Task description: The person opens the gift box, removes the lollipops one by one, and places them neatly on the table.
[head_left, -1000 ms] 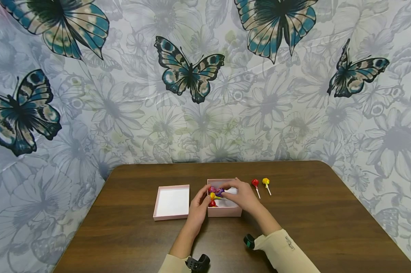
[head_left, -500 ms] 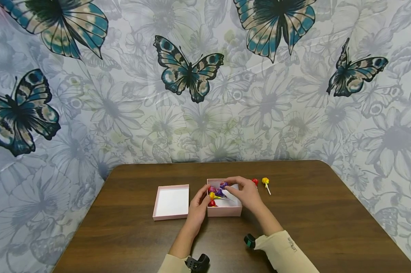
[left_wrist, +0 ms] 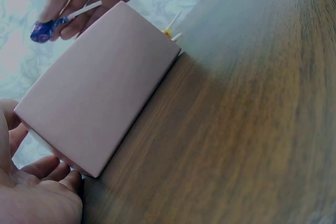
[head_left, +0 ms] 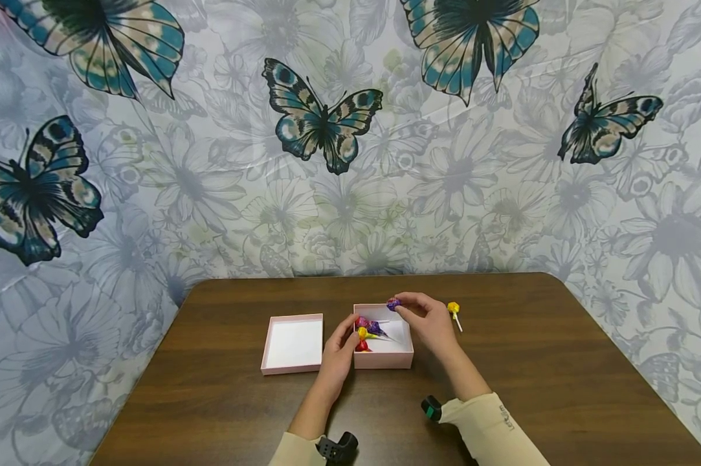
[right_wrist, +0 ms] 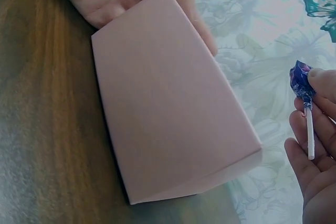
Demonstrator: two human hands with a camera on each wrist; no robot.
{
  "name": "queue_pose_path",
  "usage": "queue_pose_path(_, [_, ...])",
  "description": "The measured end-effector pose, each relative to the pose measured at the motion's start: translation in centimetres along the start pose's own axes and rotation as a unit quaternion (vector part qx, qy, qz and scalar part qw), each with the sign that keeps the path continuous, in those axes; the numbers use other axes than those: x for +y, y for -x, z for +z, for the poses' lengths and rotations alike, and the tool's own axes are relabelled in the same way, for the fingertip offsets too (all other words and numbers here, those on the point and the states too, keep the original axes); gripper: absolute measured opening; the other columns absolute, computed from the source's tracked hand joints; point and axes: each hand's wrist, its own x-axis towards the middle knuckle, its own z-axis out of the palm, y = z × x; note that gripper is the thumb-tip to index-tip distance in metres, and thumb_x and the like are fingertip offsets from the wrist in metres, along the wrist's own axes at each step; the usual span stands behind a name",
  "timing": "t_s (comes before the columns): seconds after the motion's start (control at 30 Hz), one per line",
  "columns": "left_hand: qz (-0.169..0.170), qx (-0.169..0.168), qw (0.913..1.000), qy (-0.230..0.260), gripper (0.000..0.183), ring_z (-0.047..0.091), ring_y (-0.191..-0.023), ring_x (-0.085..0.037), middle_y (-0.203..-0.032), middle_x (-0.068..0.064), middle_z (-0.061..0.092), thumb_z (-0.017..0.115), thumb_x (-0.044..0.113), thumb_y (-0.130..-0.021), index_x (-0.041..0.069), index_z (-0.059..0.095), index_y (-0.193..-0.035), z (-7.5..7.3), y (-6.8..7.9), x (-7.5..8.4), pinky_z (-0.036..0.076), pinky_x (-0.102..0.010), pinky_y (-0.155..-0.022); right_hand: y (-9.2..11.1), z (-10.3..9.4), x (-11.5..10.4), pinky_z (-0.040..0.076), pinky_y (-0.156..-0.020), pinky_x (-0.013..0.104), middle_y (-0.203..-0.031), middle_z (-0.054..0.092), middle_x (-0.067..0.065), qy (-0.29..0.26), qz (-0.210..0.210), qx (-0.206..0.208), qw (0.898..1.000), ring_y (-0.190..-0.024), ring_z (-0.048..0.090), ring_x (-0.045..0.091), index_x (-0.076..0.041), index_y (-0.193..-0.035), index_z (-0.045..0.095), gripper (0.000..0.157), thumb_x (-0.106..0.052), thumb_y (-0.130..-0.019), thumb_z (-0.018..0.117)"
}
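My right hand (head_left: 427, 318) pinches a purple-wrapped lollipop (head_left: 393, 303) above the far right rim of a pink box (head_left: 383, 361). In the right wrist view the lollipop (right_wrist: 300, 82) has its wrapped head between thumb and fingers, its white stick pointing down. My left hand (head_left: 337, 349) holds the box's left wall, fingers and thumb at the rim. Within the box, at its left side, lie a pink-wrapped lollipop (head_left: 362, 321), a purple one (head_left: 375, 327), a yellow one (head_left: 363, 333) and a red one (head_left: 362, 346).
A shallow pink-edged lid (head_left: 294, 345), white inside, lies left of the box on the brown wooden table (head_left: 210, 388). A yellow lollipop (head_left: 454, 307) rests on the table beyond my right hand. Butterfly-patterned cloth (head_left: 350, 220) hangs behind the table.
My right hand has lifted the purple lollipop out of the box, up and to the right. It now covers the red lollipop on the table. My left hand stays at the box.
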Motion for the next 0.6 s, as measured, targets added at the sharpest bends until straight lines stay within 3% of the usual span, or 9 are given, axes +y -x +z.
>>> queue_pose_path(0.3, [0.005,0.003,1.0000,-0.005,0.043,0.032,-0.150,-0.036,-0.159,-0.013,0.040,0.049,0.012,-0.104,0.014,0.051,-0.146,0.1,0.0,0.0,0.026,-0.054,-0.122,-0.2,-1.4,-0.4,0.054,-0.082,0.014,-0.114,0.074,0.014,-0.016,0.001,0.020,1.000,-0.091,0.066,-0.002,-0.010,-0.115,0.073,0.028,-0.023,-0.090,0.075])
queue_pose_path(0.6, [0.005,0.007,1.0000,0.002,0.043,0.034,-0.149,-0.035,-0.157,-0.013,0.043,0.050,0.011,-0.103,0.013,0.051,-0.146,0.2,-0.2,-0.1,0.027,-0.052,-0.123,0.5,-3.4,-3.0,0.057,-0.074,0.015,-0.117,0.070,0.026,-0.039,0.016,0.040,0.998,-0.085,0.066,-0.004,0.003,-0.118,0.069,0.029,-0.009,-0.092,0.071])
